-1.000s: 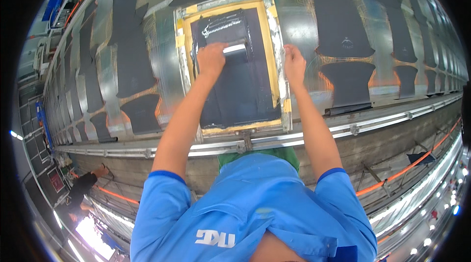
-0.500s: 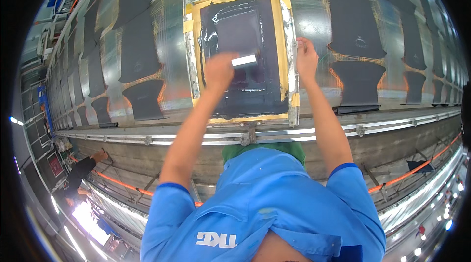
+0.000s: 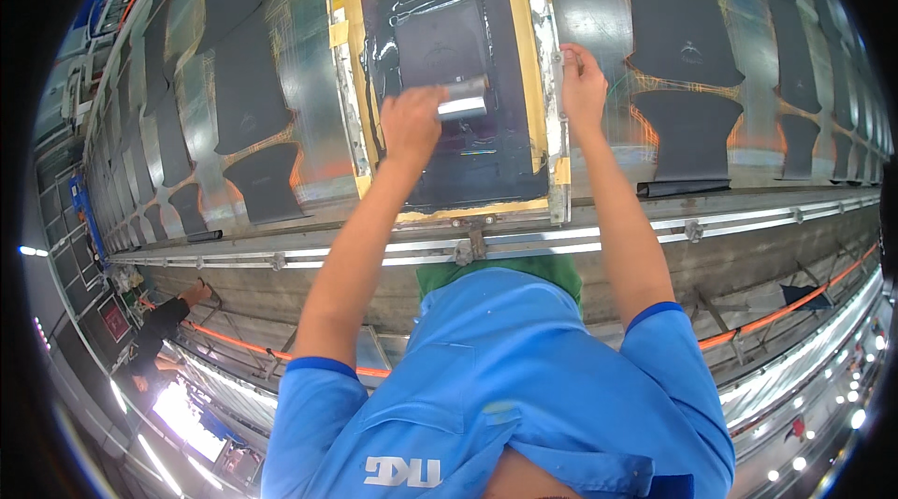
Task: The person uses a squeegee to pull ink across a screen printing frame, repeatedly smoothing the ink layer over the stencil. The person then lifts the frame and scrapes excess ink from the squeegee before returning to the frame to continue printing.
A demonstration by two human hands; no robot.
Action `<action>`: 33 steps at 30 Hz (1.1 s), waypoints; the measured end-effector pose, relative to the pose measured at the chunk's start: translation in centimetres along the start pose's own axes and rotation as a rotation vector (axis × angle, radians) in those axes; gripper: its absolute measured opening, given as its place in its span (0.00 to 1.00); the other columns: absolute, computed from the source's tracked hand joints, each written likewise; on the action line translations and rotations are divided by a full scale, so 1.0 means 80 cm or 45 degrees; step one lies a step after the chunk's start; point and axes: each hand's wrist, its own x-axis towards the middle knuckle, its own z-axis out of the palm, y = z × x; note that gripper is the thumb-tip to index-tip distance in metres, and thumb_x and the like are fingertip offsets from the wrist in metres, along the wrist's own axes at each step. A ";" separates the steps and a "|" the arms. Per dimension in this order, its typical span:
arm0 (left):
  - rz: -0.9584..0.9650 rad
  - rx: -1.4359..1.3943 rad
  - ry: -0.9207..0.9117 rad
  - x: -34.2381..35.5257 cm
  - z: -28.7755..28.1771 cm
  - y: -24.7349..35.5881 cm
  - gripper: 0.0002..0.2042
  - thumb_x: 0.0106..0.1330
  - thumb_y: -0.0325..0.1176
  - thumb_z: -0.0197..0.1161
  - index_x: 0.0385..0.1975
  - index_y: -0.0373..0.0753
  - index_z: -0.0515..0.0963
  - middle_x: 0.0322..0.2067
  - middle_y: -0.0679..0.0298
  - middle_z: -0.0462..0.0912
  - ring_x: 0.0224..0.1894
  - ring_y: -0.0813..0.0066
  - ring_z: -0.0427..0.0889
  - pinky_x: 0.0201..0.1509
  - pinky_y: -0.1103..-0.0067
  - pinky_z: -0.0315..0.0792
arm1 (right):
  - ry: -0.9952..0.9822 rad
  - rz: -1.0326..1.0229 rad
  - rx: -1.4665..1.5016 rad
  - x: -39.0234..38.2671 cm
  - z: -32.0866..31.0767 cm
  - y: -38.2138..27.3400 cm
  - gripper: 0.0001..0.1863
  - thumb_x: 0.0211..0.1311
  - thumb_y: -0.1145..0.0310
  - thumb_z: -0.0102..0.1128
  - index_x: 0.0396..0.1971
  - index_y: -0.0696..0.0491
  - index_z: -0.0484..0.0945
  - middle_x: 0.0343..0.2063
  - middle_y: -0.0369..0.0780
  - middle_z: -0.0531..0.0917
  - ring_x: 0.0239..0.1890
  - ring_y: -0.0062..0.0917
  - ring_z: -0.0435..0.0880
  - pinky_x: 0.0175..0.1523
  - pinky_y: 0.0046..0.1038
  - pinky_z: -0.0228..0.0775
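Silvery blade (image 3: 463, 107) juts right, gripped by closed left hand (image 3: 410, 127); frame (image 3: 550, 78) touched by half-curled right hand (image 3: 584, 87), grip unclear.

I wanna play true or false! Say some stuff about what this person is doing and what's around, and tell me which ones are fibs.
1. The left hand holds a shiny tool. True.
2. The right hand is on the dark middle of the frame. False: it is at the frame's right edge.
3. The frame has a yellow inner border. True.
4. The person's shirt is red. False: it is blue.
5. Dark flat pieces lie on both sides of the frame. True.
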 end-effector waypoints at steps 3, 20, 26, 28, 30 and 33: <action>-0.012 -0.046 -0.030 -0.015 -0.012 0.013 0.16 0.53 0.20 0.60 0.36 0.51 0.84 0.39 0.74 0.87 0.45 0.76 0.83 0.42 0.73 0.68 | 0.022 -0.045 0.013 0.005 0.002 0.003 0.13 0.73 0.58 0.53 0.45 0.46 0.83 0.16 0.42 0.77 0.22 0.32 0.77 0.36 0.36 0.69; -0.262 0.179 -0.465 0.129 0.008 -0.036 0.14 0.56 0.33 0.62 0.41 0.55 0.87 0.38 0.63 0.88 0.44 0.60 0.86 0.49 0.63 0.76 | 0.016 -0.238 0.073 -0.001 0.005 0.011 0.12 0.72 0.64 0.56 0.47 0.50 0.83 0.34 0.45 0.86 0.37 0.30 0.84 0.47 0.32 0.73; -0.128 0.003 -0.229 -0.089 -0.020 0.061 0.14 0.54 0.23 0.60 0.36 0.50 0.83 0.37 0.71 0.84 0.44 0.71 0.82 0.45 0.68 0.66 | -0.129 -0.080 -0.033 0.017 0.007 0.048 0.14 0.73 0.61 0.54 0.48 0.50 0.84 0.27 0.38 0.82 0.30 0.22 0.76 0.41 0.29 0.70; -0.111 -0.032 -0.202 -0.143 -0.029 0.080 0.15 0.53 0.21 0.60 0.37 0.50 0.82 0.38 0.73 0.84 0.44 0.75 0.82 0.44 0.70 0.64 | -0.126 -0.095 -0.009 0.022 0.008 0.049 0.14 0.73 0.59 0.53 0.47 0.49 0.84 0.23 0.37 0.79 0.27 0.22 0.75 0.38 0.30 0.69; -0.119 -0.083 -0.108 -0.164 -0.034 0.090 0.15 0.54 0.22 0.60 0.38 0.50 0.82 0.39 0.74 0.85 0.44 0.76 0.82 0.43 0.70 0.64 | -0.071 -0.186 -0.015 0.019 0.012 0.049 0.14 0.72 0.58 0.54 0.47 0.49 0.83 0.23 0.37 0.79 0.26 0.23 0.73 0.37 0.30 0.69; -0.154 -0.146 -0.046 -0.139 -0.036 0.072 0.14 0.53 0.23 0.61 0.38 0.49 0.83 0.41 0.74 0.86 0.44 0.75 0.82 0.43 0.70 0.65 | -0.081 -0.172 -0.059 0.018 0.010 0.027 0.14 0.72 0.59 0.54 0.47 0.49 0.83 0.27 0.39 0.82 0.28 0.25 0.76 0.39 0.30 0.70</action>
